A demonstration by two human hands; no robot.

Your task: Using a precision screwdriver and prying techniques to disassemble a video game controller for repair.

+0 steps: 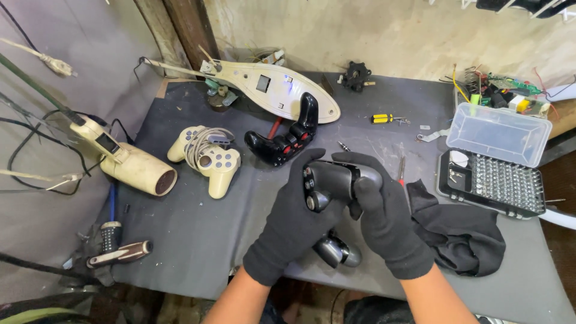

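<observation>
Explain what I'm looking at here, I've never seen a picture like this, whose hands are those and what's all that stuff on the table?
One camera, worn on a person's head, looks down at their own gloved hands. The left hand and right hand together grip a dark game controller above a grey table. On it lie a cream controller wrapped in its cord, a black and red controller, a beige hair dryer, a black cloth and an open screwdriver bit case.
</observation>
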